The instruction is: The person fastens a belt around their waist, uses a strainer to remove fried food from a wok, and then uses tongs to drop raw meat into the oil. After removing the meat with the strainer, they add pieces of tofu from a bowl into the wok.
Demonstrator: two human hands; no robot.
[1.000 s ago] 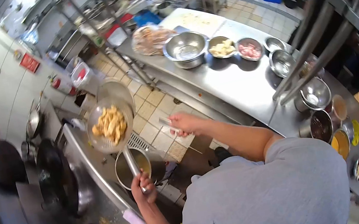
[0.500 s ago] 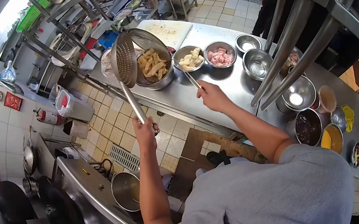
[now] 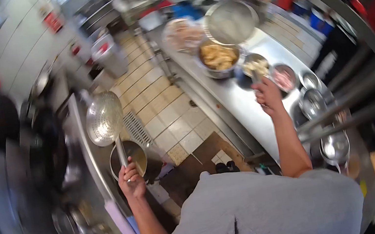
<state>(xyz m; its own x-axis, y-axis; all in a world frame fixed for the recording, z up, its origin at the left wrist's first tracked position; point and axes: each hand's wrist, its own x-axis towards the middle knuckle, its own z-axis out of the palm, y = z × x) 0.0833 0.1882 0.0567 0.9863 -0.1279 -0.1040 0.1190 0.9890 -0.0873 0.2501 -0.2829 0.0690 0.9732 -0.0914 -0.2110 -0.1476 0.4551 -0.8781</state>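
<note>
My left hand (image 3: 132, 178) is closed around the handle of a perforated skimmer (image 3: 105, 118), its wide bowl tilted up over the steel stove edge at the left. Below the skimmer's handle stands a deep steel pot (image 3: 136, 161). My right hand (image 3: 269, 96) grips the handle of a round mesh strainer (image 3: 231, 21). The strainer's head rests over the far rim of a bowl of brown fried pieces (image 3: 218, 56). Just beyond my right knuckles is a bowl of pale chunks (image 3: 255, 64), and beside it a bowl of pink raw meat (image 3: 283, 77).
The steel counter (image 3: 240, 103) runs along the right, with metal bowls (image 3: 335, 147) and shelf posts toward its near end. A wok station (image 3: 47, 140) lies at the left. Between them is a tiled floor (image 3: 169, 125) with a drain grate (image 3: 136, 129). A dark-clothed person (image 3: 331, 56) stands beyond the counter.
My left hand has swung the skimmer left, away from the fried pieces to the stove side. The view has turned left; my right hand still holds the strainer by the bowls.
</note>
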